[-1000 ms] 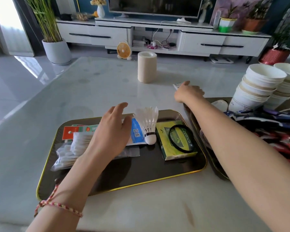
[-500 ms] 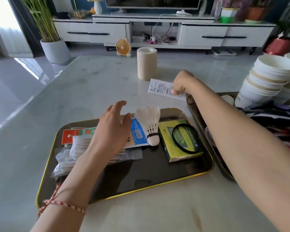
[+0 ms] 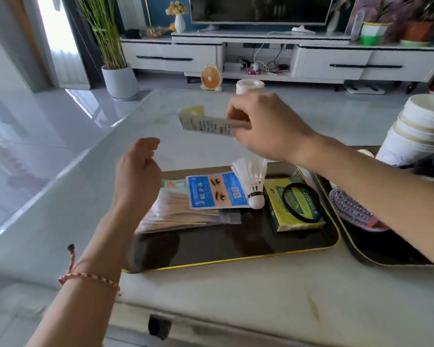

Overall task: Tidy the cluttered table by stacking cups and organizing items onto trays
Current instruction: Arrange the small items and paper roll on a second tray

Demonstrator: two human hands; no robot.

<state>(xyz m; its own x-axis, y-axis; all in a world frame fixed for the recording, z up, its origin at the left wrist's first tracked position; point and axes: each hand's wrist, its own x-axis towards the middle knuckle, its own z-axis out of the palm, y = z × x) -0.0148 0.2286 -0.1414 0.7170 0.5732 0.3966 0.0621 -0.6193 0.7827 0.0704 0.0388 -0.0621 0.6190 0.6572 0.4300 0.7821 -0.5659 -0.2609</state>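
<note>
My right hand [image 3: 266, 123] pinches a printed paper slip [image 3: 206, 122] in the air above the far edge of the dark gold-rimmed tray [image 3: 236, 259]. My left hand [image 3: 137, 174] hovers over the tray's left side, fingers loosely curled, holding nothing. On the tray lie a bag of cotton swabs [image 3: 183, 216], a blue packet with eyes printed on it [image 3: 216, 190], a white shuttlecock [image 3: 252, 179] and a green box [image 3: 296, 209] with a black ring on it. Stacked white paper cups [image 3: 421, 126] stand at the right.
A second dark tray [image 3: 361, 249] at the right holds a purple hairbrush [image 3: 353, 211] and other clutter, partly hidden by my right arm. A beige roll [image 3: 249, 86] stands at the table's far side. The near table edge runs close below the trays.
My right hand lifted the paper slip off the table and carried it left and nearer, over the tray. My left hand rose off the swab bag and curled loosely.
</note>
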